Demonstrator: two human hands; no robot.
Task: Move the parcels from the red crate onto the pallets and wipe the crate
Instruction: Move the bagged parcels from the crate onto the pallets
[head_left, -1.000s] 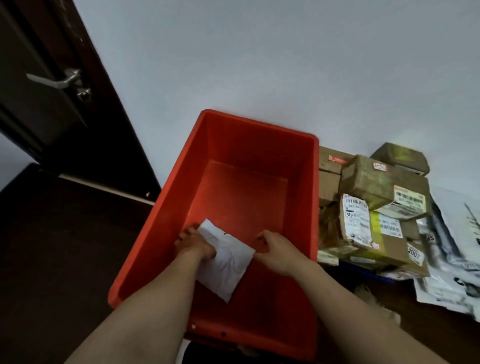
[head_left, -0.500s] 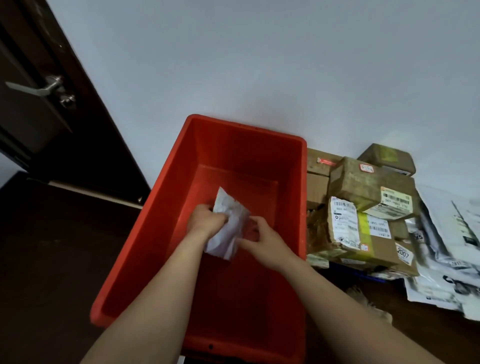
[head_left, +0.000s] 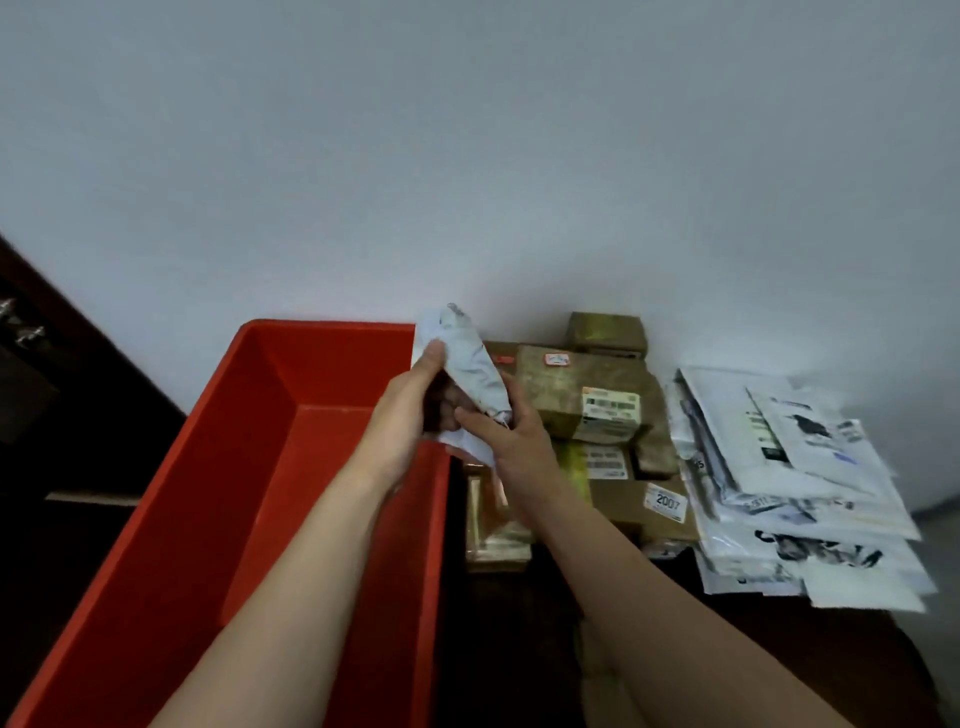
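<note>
Where the left hand (head_left: 415, 410) and the right hand (head_left: 511, 436) meet: above the right rim of the red crate (head_left: 332, 364), in front of the cardboard boxes (head_left: 571, 389), both clasping one white sheet (head_left: 470, 364).
Left hand: raised over the crate rim; fingers curled round the upper half of the white sheet, thumb pressed on its near face.
Right hand: just below and to the right of the left hand, touching it; thumb and fingers pinching the lower end of the white sheet.
White sheet: bunched into a long wad, tilted, top end toward the wall (head_left: 467, 156), lower end tucked between the two hands; loose corner hanging beneath the right hand. Material: cannot tell whether cloth, paper or plastic.
Red crate: set on the dark floor (head_left: 78, 545), just left of the cardboard boxes, far end at the wall; red inner floor and inner walls in plain view; left forearm crossing above its right rim.
Cardboard boxes: piled just right of the red crate, back of the pile at the wall; printed labels on several faces; small box (head_left: 605, 332) on top at the back; low front box (head_left: 623, 512) bearing a label marked 2007.
Right of the pile: white bags (head_left: 779, 467), flat, fanned in a stack, black print on the faces, near edge touching the cardboard boxes.
Support beneath boxes and bags: hidden; cannot tell.
Far left edge: dark door (head_left: 31, 389), metal handle (head_left: 21, 322) partly in view.
</note>
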